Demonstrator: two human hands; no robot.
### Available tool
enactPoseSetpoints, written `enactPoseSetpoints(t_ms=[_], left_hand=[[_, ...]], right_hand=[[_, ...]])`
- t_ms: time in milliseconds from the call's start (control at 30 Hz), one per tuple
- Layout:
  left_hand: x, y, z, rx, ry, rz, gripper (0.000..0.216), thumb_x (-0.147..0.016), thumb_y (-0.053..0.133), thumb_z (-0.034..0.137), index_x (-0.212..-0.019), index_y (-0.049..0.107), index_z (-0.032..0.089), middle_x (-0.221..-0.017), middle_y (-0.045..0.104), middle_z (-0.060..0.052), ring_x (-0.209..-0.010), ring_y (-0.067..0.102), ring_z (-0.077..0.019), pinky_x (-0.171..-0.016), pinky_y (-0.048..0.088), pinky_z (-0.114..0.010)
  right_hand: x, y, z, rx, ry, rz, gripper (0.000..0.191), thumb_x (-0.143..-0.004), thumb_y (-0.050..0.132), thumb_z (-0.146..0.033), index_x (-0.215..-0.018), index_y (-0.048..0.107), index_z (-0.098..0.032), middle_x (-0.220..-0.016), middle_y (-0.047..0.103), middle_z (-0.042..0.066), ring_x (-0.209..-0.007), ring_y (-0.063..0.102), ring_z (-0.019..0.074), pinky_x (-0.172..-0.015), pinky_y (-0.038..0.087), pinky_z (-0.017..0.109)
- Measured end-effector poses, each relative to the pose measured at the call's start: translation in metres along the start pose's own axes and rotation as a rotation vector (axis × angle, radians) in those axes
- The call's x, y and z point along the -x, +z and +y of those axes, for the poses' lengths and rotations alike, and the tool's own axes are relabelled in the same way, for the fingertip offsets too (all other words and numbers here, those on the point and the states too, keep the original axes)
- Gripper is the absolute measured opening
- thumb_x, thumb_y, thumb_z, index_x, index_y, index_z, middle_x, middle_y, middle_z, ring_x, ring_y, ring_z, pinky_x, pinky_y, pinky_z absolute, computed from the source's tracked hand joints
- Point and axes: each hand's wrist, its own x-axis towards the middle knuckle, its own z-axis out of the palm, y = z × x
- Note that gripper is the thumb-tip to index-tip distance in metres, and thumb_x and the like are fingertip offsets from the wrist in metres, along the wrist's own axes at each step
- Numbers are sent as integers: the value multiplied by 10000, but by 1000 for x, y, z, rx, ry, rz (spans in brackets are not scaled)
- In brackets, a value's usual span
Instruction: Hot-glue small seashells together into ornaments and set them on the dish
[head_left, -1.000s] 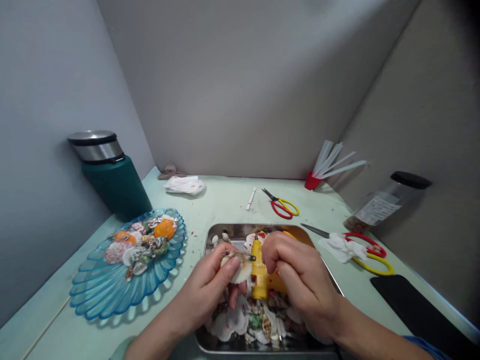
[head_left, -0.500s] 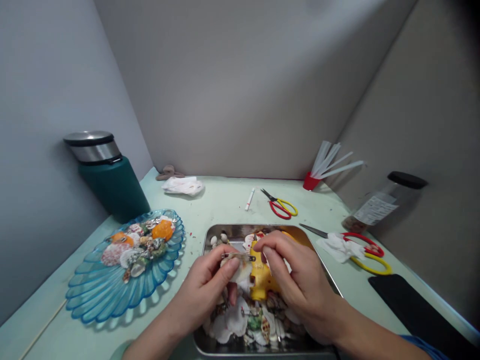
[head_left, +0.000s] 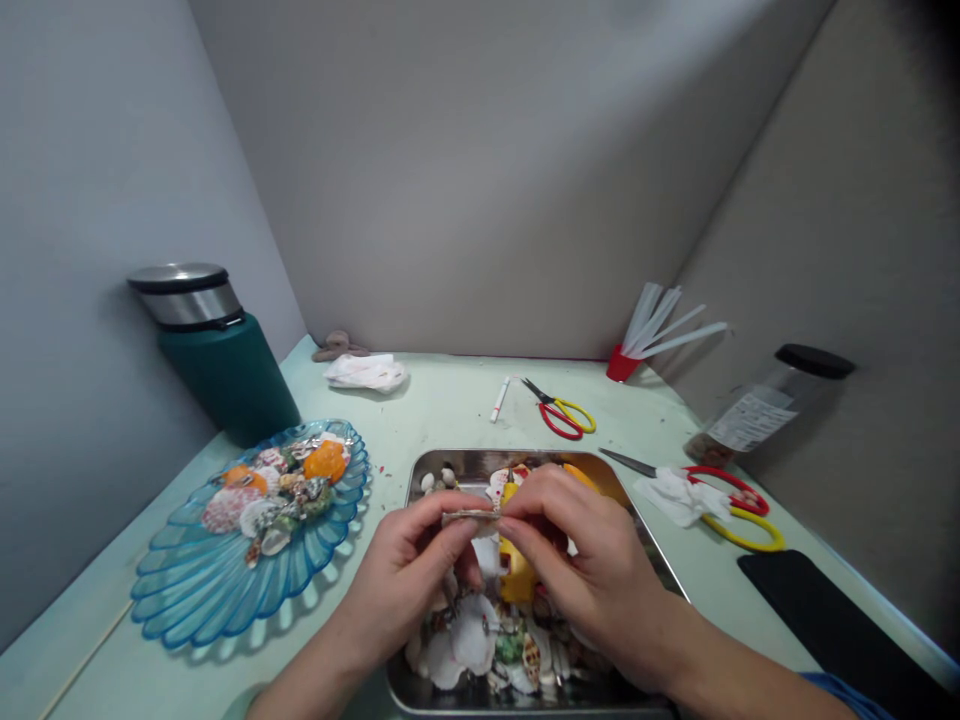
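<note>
Above the metal tray (head_left: pixel 431 462), a thin pale shell (head_left: pixel 472 517) is seen nearly edge-on. My left hand (head_left: pixel 416 560) pinches its left part between thumb and fingers. My right hand (head_left: pixel 577 555) is closed on its right end, thumb and fingertips together. The small metal clip that showed at that end is now hidden by the right fingers. Under the hands a yellow glue gun (head_left: pixel 516 575) lies in the tray, partly covered by my right hand. Around it are white shells (head_left: pixel 469 640), a green shell piece (head_left: pixel 510 646) and a brown-spotted shell (head_left: pixel 532 658).
A blue scalloped plate (head_left: pixel 217 600) with several shells stands left, before a green bottle (head_left: pixel 225 370). Behind the tray lie a white marker (head_left: pixel 500 399) and small scissors (head_left: pixel 566 412). Large scissors (head_left: pixel 750 528), a tissue (head_left: pixel 682 497), a jar (head_left: pixel 757 412) and a black phone-like slab (head_left: pixel 832 620) are right.
The shell has been tilted from showing its face to nearly edge-on. My right fingers have moved left and closed on its clip end; before, they were just apart from it.
</note>
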Motion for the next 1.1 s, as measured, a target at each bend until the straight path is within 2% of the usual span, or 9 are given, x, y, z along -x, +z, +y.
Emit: enactPoseSetpoints(t_ms=[333,500,833,1100], left_hand=[[0,-1,-1,11,79,63,198,-812,609,285,-952,724,204,-577,662,0,-540,598,-129,-538,467,-215],[0,-1,-3,33,99,45,200,-828,594,266,-968,726,213,-534,659,12,-510,617,-136,-567,490,-239],[0,0,0,34,110,40,185,-815,607,226,-949,733,205,-532,666,16,-488,614,-132,-575,509,-244],[0,1,3,47,106,27,183,-806,609,234,-937,734,203,-495,641,23,-442,586,-116,-488,473,-211]], right_hand=[[4,-2,0,150,-176,17,108,-872,505,-121,-854,610,-139,-794,583,71,-711,551,160,-617,427,285],[4,-2,0,205,-234,36,127,-864,497,-105,-864,617,-145,-805,602,78,-716,556,171,-625,437,298],[0,-1,-2,84,-104,5,140,-877,476,-141,-783,577,-164,-714,546,41,-658,516,153,-599,419,284],[3,0,-1,50,-43,-1,125,-869,496,-143,-764,563,-149,-699,519,32,-631,486,142,-581,372,284]])
